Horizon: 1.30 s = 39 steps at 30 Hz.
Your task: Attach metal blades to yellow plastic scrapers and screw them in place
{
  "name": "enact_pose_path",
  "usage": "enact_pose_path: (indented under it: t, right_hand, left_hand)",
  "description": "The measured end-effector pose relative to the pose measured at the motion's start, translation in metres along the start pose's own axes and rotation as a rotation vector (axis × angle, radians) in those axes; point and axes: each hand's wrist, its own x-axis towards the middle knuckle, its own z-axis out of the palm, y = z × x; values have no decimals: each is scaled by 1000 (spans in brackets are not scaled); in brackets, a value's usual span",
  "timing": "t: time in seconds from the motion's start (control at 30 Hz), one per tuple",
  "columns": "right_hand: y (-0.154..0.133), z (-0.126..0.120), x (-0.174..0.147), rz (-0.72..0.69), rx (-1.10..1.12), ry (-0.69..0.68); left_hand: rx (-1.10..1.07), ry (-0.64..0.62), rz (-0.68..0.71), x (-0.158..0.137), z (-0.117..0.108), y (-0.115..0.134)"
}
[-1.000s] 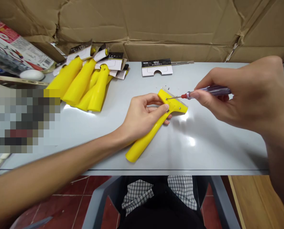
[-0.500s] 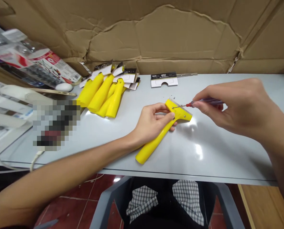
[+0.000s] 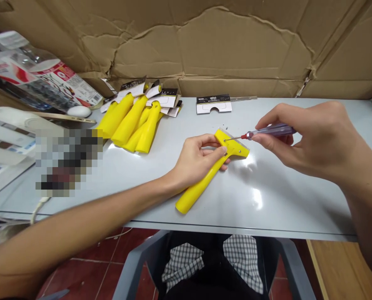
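My left hand (image 3: 201, 160) is closed around the neck of a yellow scraper (image 3: 197, 189), thumb on top near its wide head. The head carries two small screws and a thin blade edge along its far side. In my right hand (image 3: 311, 139) is a screwdriver (image 3: 270, 130) with a clear purplish handle and a red collar, held between thumb and fingers. Its thin shaft slants left, and the tip is at the left screw on the scraper head. A few dark specks lie on the table just beyond the head.
Several more yellow scrapers (image 3: 132, 121) with card sleeves are piled at the left. A black-and-white card sleeve (image 3: 214, 104) lies at the back. Plastic bottles (image 3: 64, 79) and a white rounded object (image 3: 79, 111) stand far left. A cardboard wall (image 3: 211, 46) closes off the table's back.
The whole view has shifted slightly. More of the screwdriver's handle shows now, while its tip stays at the same screw. My left hand keeps its hold on the scraper.
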Motion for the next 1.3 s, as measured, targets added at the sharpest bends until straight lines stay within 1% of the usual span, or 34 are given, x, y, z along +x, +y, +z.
enact_pose_path:
  t: [0.13, 0.33, 0.5, 0.6, 0.77, 0.97, 1.3]
  right_hand:
    - [-1, 2, -2, -3, -11, -1]
    - [-3, 0, -1, 26, 53, -43]
    - [-5, -2, 0, 61, 41, -49]
    - [-3, 1, -2, 41, 46, -37]
    - [0, 2, -3, 21, 133, -64]
    - [-2, -1, -2, 51, 101, -56]
    - [0, 4, -3, 43, 93, -20]
  left_hand:
    - [-2, 2, 11, 0, 1, -1]
    - [-2, 12, 6, 2, 1, -3]
    - [-9, 8, 0, 1, 1, -2]
    - [-17, -2, 3, 1, 1, -1]
    - [-5, 0, 7, 1, 1, -1]
    - [-24, -6, -7, 1, 0, -2]
    - [-42, -1, 5, 3, 0, -5]
